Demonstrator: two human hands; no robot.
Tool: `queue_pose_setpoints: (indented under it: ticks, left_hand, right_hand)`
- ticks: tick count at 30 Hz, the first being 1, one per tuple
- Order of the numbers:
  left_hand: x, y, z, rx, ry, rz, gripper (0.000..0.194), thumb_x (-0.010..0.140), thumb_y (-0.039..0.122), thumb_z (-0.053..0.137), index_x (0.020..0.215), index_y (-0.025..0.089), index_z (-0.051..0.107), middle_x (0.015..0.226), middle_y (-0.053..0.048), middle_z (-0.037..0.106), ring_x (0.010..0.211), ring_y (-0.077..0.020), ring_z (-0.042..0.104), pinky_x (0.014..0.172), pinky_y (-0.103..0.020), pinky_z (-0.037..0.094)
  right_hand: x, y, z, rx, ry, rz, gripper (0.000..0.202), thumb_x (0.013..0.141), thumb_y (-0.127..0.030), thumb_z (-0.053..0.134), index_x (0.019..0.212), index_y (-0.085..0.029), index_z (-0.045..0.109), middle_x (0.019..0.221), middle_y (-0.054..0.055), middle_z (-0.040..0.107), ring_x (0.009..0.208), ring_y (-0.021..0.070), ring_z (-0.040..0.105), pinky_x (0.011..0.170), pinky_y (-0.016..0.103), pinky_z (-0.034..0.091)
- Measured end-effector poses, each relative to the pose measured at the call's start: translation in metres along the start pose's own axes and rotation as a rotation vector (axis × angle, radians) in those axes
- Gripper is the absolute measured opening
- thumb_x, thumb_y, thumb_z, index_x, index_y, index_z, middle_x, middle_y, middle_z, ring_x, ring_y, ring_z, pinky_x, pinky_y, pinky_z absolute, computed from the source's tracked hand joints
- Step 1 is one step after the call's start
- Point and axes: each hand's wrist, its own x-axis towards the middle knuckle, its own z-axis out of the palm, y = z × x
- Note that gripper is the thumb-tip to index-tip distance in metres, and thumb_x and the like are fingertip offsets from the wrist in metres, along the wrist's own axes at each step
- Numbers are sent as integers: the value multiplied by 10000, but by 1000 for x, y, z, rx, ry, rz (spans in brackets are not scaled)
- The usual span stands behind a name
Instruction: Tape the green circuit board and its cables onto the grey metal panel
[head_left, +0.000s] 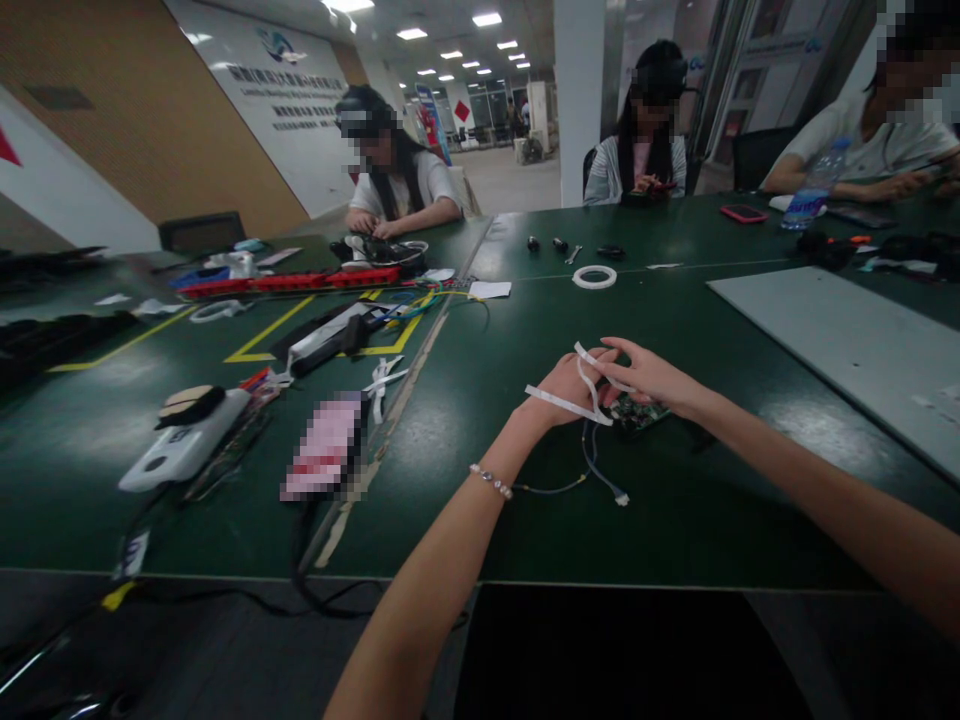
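Both hands meet over the green table, right of the centre. White tape strips (568, 402) lie across my left hand (564, 388), whose fingertips are hidden behind the other hand. My right hand (636, 375) pinches a strip between its fingers, with the index finger raised. Just beneath my right hand sits a green circuit board (637, 412), partly covered by the fingers. A thin dark cable (589, 455) with a white connector runs down from the hands onto the table.
A white tape roll (594, 277) lies beyond the hands. At right is a large grey panel (847, 350). A white device (184, 440), a pink-screened phone (326, 445) and red strips (292, 283) lie left. Three people sit across the green table (525, 545).
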Motion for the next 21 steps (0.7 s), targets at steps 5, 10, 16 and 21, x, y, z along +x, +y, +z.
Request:
queue_pose_setpoints:
  ticks: [5,10,16,21]
  left_hand:
    - [0,1,3,-276,-13,-1,555,835,145,522,1370,139,375,1257,-158,553,1114,-237,576,967,-426,467]
    - [1,6,1,-459,10,-55,607,875,170,497,1440,164,275,1181,-134,597,1032,-216,605,948,-423,478]
    - [4,8,1,-516,95,-64,609,873,186,519,1435,198,287,1293,-136,540,1201,-257,521,1027,-481,417]
    - [8,6,3,-429,147,-72,557,828,148,529,1371,172,408,1313,-131,525,1241,-261,484,1089,-499,355]
  right_hand:
    - [6,7,-3,-71,27,5,889,820,-604,548,1514,-205,159,689,52,659,387,75,416,368,201,258]
    - [5,6,-9,-240,78,18,896,829,-670,473,1522,-218,129,735,57,679,436,135,537,411,250,374]
    - [-9,-4,-24,-429,461,-359,709,854,-522,541,1444,-187,331,897,70,681,748,181,637,684,318,485]
    - [-25,-15,-4,-626,541,-663,212,884,-339,540,960,-189,668,878,48,624,734,136,573,625,267,454]
